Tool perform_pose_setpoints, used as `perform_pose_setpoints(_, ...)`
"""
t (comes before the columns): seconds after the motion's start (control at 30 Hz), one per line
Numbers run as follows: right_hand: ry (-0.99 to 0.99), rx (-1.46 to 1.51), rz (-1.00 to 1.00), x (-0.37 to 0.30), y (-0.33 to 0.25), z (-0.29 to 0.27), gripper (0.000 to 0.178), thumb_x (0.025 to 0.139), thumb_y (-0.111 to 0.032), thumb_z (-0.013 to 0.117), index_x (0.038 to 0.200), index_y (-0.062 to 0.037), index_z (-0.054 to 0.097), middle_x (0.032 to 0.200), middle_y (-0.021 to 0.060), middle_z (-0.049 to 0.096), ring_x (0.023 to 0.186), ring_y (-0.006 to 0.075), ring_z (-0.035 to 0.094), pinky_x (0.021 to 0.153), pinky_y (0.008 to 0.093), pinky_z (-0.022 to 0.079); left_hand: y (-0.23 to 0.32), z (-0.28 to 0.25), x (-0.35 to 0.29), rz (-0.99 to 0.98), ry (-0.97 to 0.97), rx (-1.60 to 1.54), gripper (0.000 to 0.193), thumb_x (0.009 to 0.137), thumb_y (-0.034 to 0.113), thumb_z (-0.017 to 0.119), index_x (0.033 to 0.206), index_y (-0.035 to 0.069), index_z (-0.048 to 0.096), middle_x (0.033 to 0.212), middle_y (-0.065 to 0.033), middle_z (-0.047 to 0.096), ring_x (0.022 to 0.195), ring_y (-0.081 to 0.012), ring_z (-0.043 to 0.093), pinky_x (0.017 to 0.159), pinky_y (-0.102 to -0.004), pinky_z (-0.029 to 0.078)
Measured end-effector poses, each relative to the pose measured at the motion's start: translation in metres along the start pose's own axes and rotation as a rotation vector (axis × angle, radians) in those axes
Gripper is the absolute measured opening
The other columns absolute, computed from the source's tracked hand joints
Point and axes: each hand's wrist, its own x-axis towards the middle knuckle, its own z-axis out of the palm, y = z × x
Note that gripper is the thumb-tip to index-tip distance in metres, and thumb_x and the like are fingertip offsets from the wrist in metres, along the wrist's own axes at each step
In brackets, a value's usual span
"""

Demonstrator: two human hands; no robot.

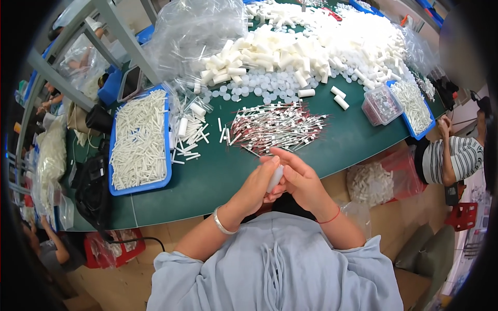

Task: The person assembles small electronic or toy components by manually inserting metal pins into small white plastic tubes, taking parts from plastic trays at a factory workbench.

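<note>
Close to my body, at the table's near edge, my left hand (255,182) and my right hand (305,185) come together around a white cylinder (275,178). The left fingers and thumb wrap it from one side. Fingers of the right hand curl behind and beneath it, partly hidden. Just beyond my hands lies a heap of thin white-and-metallic stems with red wires (280,127). A few thick white tubes (339,97) lie loose past that heap. Short thin white tubes (193,132) are scattered to its left.
A blue tray (168,150) of thin white tubes stands left, a second blue tray (426,132) right beside a clear plastic box (382,105). Behind are translucent discs (264,85), a large pile of thick white tubes (285,49) and a plastic bag (194,33). Other people sit on both sides.
</note>
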Motion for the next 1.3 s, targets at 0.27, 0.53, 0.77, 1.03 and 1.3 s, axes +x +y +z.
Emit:
perform_pose_setpoints(0.27,0.134,-1.485,-0.587,-0.047,0.001,-0.005,0.074,0.073,-0.008,0.076,0.138,0.0013,0.041,0.131,0.0197,0.05,0.112,0.032,0.055,0.096,0.037,0.045,-0.034,0.004,0.018,-0.095,-0.096,-0.15,0.048,0.101,0.051,0.034,0.084,0.009,0.049,0.063,0.0,0.047,0.057,-0.0107,0.046,0.052,-0.0256,0.035)
perform_pose_setpoints(0.53,0.327,-1.61,-0.557,-0.098,0.015,-0.024,0.072,0.063,-0.009,0.077,0.128,-0.0011,0.046,0.118,0.0161,0.054,0.105,0.0335,0.055,0.09,0.0387,0.046,-0.057,0.033,0.016,-0.324,-0.197,0.039,0.053,0.102,0.046,0.035,0.114,0.0,0.058,0.091,-0.0078,0.066,0.076,-0.0155,0.06,0.069,-0.0283,0.05)
perform_pose_setpoints(0.77,0.913,-1.454,-0.181,-0.233,0.06,-0.108,0.062,0.066,-0.014,0.073,0.122,0.0017,0.051,0.105,0.0168,0.058,0.087,0.0291,0.059,0.08,0.0369,0.049,0.03,-0.048,0.012,0.824,0.625,1.232,0.01,0.086,0.014,0.063,0.09,0.005,0.064,0.084,-0.0138,0.061,0.073,-0.0297,0.061,0.064,-0.0381,0.049)
perform_pose_setpoints(1.03,0.74,-1.869,-0.08,-0.261,0.05,-0.147,0.056,0.077,-0.024,0.076,0.12,0.0034,0.056,0.106,0.0183,0.063,0.092,0.0277,0.062,0.081,0.0353,0.05,0.046,-0.123,0.034,0.709,0.763,1.647,0.011,0.082,0.012,0.066,0.085,0.002,0.062,0.088,-0.0143,0.056,0.083,-0.0339,0.059,0.07,-0.044,0.048)
perform_pose_setpoints(1.3,0.467,-1.614,-0.625,-0.022,-0.074,-0.036,0.012,0.086,-0.006,0.065,0.096,0.0002,0.066,0.096,0.0133,0.065,0.084,0.0253,0.064,0.075,0.0325,0.051,0.038,-0.132,0.041,0.836,0.764,1.59,0.004,0.081,0.004,0.063,0.084,0.003,0.061,0.084,-0.014,0.055,0.077,-0.034,0.059,0.068,-0.0426,0.048)
